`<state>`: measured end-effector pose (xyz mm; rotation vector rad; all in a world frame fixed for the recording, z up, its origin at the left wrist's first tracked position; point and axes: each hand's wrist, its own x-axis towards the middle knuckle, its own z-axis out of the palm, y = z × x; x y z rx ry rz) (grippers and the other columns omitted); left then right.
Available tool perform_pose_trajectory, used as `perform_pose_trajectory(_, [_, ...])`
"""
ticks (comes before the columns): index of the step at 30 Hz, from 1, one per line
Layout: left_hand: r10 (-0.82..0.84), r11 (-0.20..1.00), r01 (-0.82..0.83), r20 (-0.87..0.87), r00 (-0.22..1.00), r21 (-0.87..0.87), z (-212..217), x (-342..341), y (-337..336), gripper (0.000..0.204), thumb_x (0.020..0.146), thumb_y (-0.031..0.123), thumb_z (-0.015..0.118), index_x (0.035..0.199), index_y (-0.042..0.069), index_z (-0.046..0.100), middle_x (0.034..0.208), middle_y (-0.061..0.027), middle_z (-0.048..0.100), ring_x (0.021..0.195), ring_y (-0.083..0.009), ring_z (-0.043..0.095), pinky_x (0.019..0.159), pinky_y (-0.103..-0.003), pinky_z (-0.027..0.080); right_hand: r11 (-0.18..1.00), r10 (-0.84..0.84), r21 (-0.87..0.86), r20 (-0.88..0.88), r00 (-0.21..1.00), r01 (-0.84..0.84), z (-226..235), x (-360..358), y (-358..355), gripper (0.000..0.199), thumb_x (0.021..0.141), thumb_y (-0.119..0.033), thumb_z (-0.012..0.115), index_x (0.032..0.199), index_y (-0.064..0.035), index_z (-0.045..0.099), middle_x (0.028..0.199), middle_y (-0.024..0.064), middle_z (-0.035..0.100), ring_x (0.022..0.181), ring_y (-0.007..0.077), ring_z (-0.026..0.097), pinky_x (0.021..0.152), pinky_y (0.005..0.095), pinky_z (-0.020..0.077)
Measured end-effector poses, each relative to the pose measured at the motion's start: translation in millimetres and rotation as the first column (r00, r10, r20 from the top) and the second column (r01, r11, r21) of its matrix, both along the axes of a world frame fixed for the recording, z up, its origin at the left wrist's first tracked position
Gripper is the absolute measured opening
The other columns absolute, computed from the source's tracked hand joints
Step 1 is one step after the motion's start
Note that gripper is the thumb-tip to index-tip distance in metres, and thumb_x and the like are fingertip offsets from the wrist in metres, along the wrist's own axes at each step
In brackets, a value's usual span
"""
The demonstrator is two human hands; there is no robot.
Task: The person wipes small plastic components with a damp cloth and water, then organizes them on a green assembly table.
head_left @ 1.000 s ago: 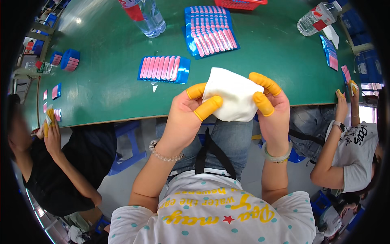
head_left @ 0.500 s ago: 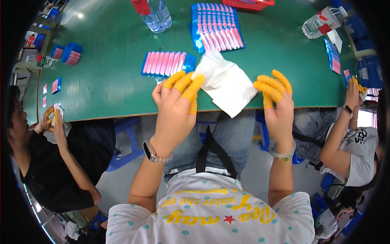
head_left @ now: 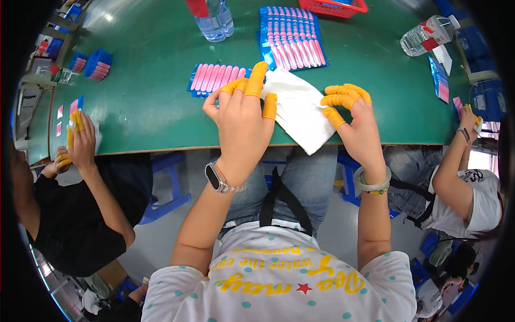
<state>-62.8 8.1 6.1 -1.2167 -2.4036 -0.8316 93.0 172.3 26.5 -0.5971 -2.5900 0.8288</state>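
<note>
A folded white cloth or wipe (head_left: 298, 110) lies on the near edge of the green table, its lowest corner hanging past the edge. Yellow finger cots cover several fingers of both hands. My left hand (head_left: 241, 115) is at the cloth's left side with fingers apart, the index stretched toward the far end and the thumb by the cloth's left edge. At the right corner, my right hand (head_left: 354, 115) has thumb and fingertips closed on the cloth's edge. Just beyond my left hand lies a blue sheet of pink rounded strips (head_left: 214, 78), partly covered by my fingers.
A larger blue sheet of pink strips (head_left: 292, 40) lies farther back, near a red basket (head_left: 335, 7). Water bottles (head_left: 213, 21) stand or lie on the table (head_left: 155, 102). Blue-and-pink bundles (head_left: 98, 65) sit at left. Co-workers work on both sides, one in a black shirt (head_left: 91, 214).
My left hand has moved forward and right, its index now stretched out. My right hand has come left onto the cloth's corner. The cloth's raised far part lies flatter.
</note>
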Motion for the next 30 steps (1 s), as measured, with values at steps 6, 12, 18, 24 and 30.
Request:
perform_pose_trajectory(6, [0.023, 1.000, -0.023, -0.036, 0.999, 0.011, -2.5, 1.1, -2.4, 0.053, 0.088, 0.017, 0.072, 0.138, 0.013, 0.057, 0.099, -0.0048, 0.065, 0.102, -0.0215, 0.055, 0.098, -0.041, 0.027, 0.868, 0.143, -0.433, -0.250, 0.958, -0.242, 9.8, 36.9, 33.5, 0.013, 0.085, 0.002, 0.066, 0.096, -0.0049, 0.068, 0.105, 0.0060, 0.071, 0.115, 0.0262, 0.054, 0.104, 0.0381, 0.0390])
perform_pose_trajectory(12, [0.015, 0.999, -0.016, -0.048, 0.999, -0.027, -1.1, 1.1, -10.6, 0.037, 0.086, 0.020, 0.072, 0.122, 0.009, 0.069, 0.104, -0.0101, 0.065, 0.106, -0.0249, 0.057, 0.100, -0.046, 0.027, 0.927, 0.187, -0.317, -0.067, 0.980, -0.198, 11.3, 56.9, 62.4, 0.018, 0.077, 0.011, 0.057, 0.080, -0.0051, 0.063, 0.102, 0.0061, 0.072, 0.117, 0.0296, 0.056, 0.106, 0.0409, 0.0358])
perform_pose_trajectory(18, [-0.017, 0.998, 0.007, -0.160, 0.987, -0.060, 4.4, 5.2, -12.5, 0.032, 0.084, 0.019, 0.073, 0.116, 0.016, 0.073, 0.114, -0.0065, 0.065, 0.117, -0.0267, 0.053, 0.099, -0.048, 0.026, 0.996, 0.081, 0.045, 0.010, 0.997, -0.082, 16.8, 57.0, 72.2, 0.023, 0.075, 0.011, 0.056, 0.088, -0.0039, 0.068, 0.110, 0.0098, 0.070, 0.117, 0.0320, 0.057, 0.105, 0.0394, 0.0381])
perform_pose_trajectory(24, [-0.280, 0.957, 0.275, -0.047, 0.959, -0.095, 29.3, 6.7, -11.2, 0.037, 0.081, 0.022, 0.076, 0.117, 0.020, 0.073, 0.128, -0.0023, 0.063, 0.123, -0.0255, 0.052, 0.101, -0.046, 0.026, 0.989, 0.036, 0.146, -0.017, 0.999, -0.033, 30.4, 53.6, -0.2, 0.036, 0.078, -0.015, 0.076, 0.114, -0.0092, 0.069, 0.122, 0.0082, 0.063, 0.120, 0.0307, 0.053, 0.101, 0.0430, 0.0398])
perform_pose_trajectory(30, [-0.600, 0.794, 0.591, -0.028, 0.800, -0.140, 21.5, 25.4, 21.7, 0.029, 0.082, 0.026, 0.074, 0.109, 0.017, 0.074, 0.114, 0.0004, 0.067, 0.111, -0.0224, 0.058, 0.100, -0.047, 0.031, 0.946, -0.088, 0.316, 0.022, 0.996, 0.076, 7.2, 45.9, -24.6, 0.043, 0.077, -0.020, 0.078, 0.117, -0.0099, 0.068, 0.127, 0.0060, 0.061, 0.124, 0.0283, 0.049, 0.101, 0.0423, 0.0329])
